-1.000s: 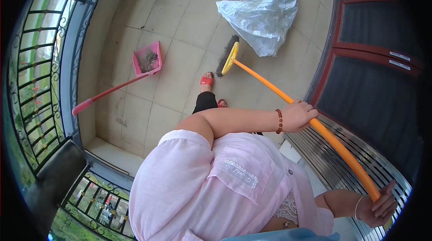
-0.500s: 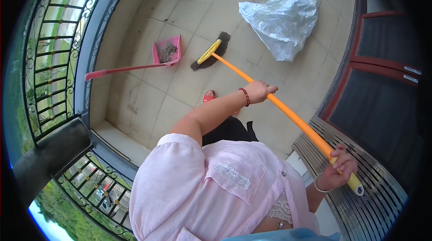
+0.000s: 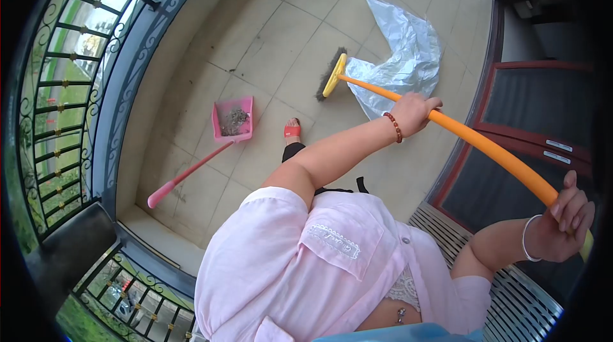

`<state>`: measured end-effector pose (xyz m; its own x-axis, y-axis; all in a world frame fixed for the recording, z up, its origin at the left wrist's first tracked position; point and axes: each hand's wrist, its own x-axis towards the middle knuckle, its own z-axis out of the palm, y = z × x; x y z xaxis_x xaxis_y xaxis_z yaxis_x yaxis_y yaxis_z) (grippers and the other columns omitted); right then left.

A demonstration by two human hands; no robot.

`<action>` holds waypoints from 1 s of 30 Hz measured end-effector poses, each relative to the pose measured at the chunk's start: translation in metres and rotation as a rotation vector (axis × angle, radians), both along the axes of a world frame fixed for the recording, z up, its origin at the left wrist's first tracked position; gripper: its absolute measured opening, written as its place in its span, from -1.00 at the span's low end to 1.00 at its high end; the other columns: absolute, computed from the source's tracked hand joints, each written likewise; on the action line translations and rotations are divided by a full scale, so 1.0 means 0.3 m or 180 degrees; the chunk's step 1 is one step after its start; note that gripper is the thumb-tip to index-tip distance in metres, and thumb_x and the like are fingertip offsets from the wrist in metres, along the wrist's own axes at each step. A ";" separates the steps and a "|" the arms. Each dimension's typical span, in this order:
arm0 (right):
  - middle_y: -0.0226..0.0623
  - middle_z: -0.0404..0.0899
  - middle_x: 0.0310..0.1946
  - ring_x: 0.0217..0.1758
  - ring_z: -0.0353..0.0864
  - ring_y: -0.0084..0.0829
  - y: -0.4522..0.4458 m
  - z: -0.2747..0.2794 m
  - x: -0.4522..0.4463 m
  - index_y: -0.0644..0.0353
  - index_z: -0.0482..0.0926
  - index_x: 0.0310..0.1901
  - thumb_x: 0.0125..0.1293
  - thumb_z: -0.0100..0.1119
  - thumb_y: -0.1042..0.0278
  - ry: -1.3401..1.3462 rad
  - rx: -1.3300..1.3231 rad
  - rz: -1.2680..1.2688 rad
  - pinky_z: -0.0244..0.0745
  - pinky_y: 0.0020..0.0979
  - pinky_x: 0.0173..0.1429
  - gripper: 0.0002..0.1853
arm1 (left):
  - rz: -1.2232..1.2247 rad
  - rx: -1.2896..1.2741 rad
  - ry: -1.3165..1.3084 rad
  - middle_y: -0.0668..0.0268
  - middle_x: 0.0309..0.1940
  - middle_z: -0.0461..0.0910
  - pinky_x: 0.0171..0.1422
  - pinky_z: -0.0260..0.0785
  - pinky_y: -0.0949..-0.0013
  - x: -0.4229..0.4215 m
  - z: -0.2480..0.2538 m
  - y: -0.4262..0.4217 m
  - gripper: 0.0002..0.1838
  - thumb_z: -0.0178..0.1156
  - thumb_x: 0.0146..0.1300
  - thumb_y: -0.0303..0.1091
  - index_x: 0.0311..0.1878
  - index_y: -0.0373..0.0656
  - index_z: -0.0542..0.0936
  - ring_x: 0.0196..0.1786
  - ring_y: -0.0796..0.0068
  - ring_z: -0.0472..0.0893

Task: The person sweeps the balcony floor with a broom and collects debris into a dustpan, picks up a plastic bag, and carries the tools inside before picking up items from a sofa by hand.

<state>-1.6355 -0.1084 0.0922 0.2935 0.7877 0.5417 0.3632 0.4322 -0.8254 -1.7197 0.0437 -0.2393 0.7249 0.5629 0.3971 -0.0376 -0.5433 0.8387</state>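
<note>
A broom with a yellow head (image 3: 333, 77), dark bristles and a long orange handle (image 3: 495, 150) slants across the view. My left hand (image 3: 418, 114), below a beaded bracelet, is closed around the middle of the handle. Near the handle's upper end, my right hand (image 3: 568, 221), with a white bangle at its wrist, is wrapped round it. The broom head is beside a crumpled silvery plastic sheet (image 3: 412, 55); whether the bristles touch the floor I cannot tell. To the left, a pink dustpan (image 3: 216, 118) holds grey dirt (image 3: 234, 122), its long handle pointing toward the railing.
Tiled floor (image 3: 274, 29) spreads around. Along the left runs a low wall below a black metal railing (image 3: 64, 112). A slatted metal bench (image 3: 511, 297) and dark red-framed doors (image 3: 530, 99) stand at the right. My foot in a red sandal (image 3: 292, 130) is near the dustpan.
The broom head has moved right and away from the dustpan, toward the plastic sheet. Both hands have shifted right with the handle, the right one rising. My sandalled foot shows farther forward.
</note>
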 end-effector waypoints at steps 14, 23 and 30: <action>-0.44 0.26 -0.73 -0.56 0.40 -0.44 0.753 -0.186 0.289 0.01 0.25 -0.55 0.29 -0.16 0.37 0.0855 -0.0297 0.0323 -0.01 0.11 0.49 -0.78 | 0.1318 0.0080 0.0051 0.23 -0.60 0.57 -0.31 0.33 0.13 0.032 -0.144 0.743 -0.90 0.25 0.18 -0.37 -0.27 -0.13 0.57 -0.47 0.17 0.58; -0.46 0.40 -0.71 -0.52 0.63 -0.41 1.304 -0.049 0.414 -0.01 0.28 -0.60 0.25 -0.10 0.37 -0.1699 -0.1070 0.0476 0.07 0.10 0.36 -0.76 | 0.0122 -0.0669 -0.0379 0.10 -0.38 0.62 -0.16 0.42 0.11 0.694 -0.125 1.096 -0.87 0.22 0.15 -0.42 -0.26 -0.24 0.57 -0.23 0.05 0.61; -0.45 0.37 -0.72 -0.42 0.69 -0.27 1.607 -0.331 0.612 0.00 0.26 -0.59 0.24 -0.11 0.34 -0.0344 -0.0563 0.0710 0.09 0.22 0.34 -0.77 | 0.1325 -0.0031 0.0325 0.29 -0.50 0.61 -0.17 0.28 0.20 0.537 -0.384 1.513 -0.96 0.24 0.16 -0.36 -0.35 -0.06 0.59 -0.36 0.25 0.60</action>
<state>-1.4519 0.3738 -0.0071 0.0508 0.9111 0.4090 0.3652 0.3642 -0.8568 -1.5586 0.4975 -0.3544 0.4704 0.8191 0.3283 0.2668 -0.4866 0.8319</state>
